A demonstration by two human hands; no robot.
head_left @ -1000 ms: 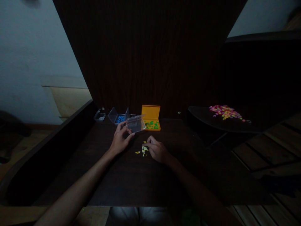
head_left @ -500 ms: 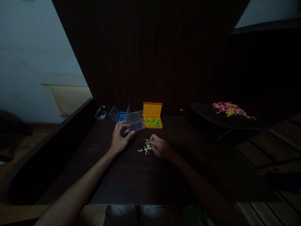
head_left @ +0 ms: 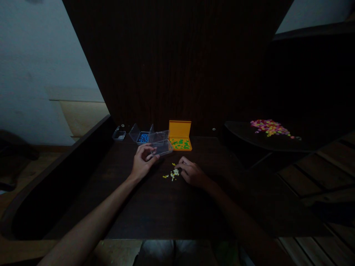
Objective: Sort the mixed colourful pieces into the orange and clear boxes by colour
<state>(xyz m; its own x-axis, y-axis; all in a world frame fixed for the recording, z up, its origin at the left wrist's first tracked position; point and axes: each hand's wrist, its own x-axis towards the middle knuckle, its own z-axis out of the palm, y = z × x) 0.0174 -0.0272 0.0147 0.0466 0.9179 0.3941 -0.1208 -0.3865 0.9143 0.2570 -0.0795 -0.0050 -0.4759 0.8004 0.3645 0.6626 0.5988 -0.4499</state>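
My left hand (head_left: 142,161) is closed on the near left edge of a clear plastic box (head_left: 163,147). The box is tilted a little, with its transparent lid (head_left: 159,136) raised behind. My right hand (head_left: 192,173) is at the right side of a small loose pile of pale yellow and white pieces (head_left: 175,173). Its fingers are bent but apart, with fingertips at the pile's upper edge, and I see nothing held between them. A few darker yellow pieces (head_left: 165,176) lie at the pile's left.
Behind stand an open orange box (head_left: 180,128) with green pieces, a clear box with blue pieces (head_left: 143,138) and a small clear box (head_left: 119,136). Colourful small pieces (head_left: 270,127) lie on a side shelf (head_left: 244,135). A dark panel (head_left: 180,66) rises behind the dark tabletop (head_left: 155,210).
My right hand has drawn slightly right, uncovering more of the pile. The clear box in my left hand has shifted slightly right.
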